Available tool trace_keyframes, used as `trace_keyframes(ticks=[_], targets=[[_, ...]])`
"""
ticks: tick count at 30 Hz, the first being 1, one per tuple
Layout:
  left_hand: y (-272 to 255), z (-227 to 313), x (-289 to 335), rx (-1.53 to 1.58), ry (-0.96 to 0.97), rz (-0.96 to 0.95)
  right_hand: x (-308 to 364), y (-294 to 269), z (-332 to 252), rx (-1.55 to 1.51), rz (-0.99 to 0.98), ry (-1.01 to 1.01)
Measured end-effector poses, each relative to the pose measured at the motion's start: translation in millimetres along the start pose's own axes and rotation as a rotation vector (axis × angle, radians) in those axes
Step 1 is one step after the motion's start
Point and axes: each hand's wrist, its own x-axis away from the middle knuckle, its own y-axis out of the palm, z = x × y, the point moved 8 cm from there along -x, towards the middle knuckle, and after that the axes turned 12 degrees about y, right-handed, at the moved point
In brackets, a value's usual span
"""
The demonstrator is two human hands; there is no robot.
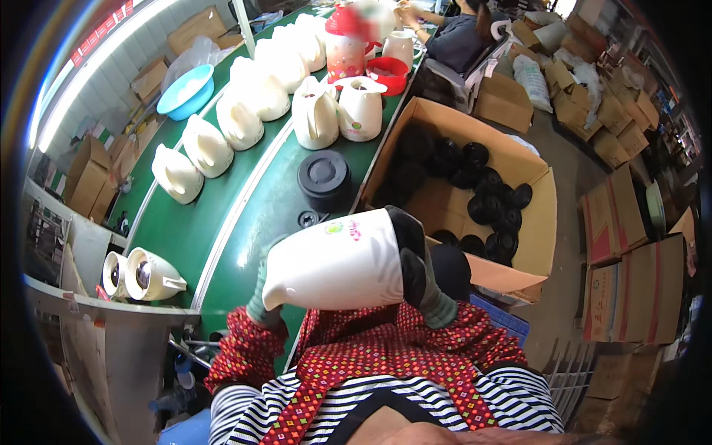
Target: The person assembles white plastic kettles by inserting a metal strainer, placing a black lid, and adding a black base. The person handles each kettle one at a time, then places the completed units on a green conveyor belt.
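A white thermos jug with a small printed flower lies sideways in front of my chest, its spout end to the left. My left hand, in a grey-green glove, grips the spout end, its fingers mostly hidden behind the jug. My right hand, gloved with dark fingers, is closed round the bottom end at the right, where a dark part, perhaps a base, can't be told apart from the glove. Beyond the jug, a stack of round black bases stands on the green bench, with a small black ring-shaped part nearby.
Several white jugs line the green worktable. A cardboard box of black round parts stands at my right. Ahead are a red-topped jug and a red basin. A blue basin is left; a seated co-worker is far right.
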Motion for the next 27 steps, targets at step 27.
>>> trace_keyframes(ticks=[27], targets=[[67, 114, -38, -0.790, 0.513, -0.848, 13, 74, -52, 1.600, -0.310, -0.018]])
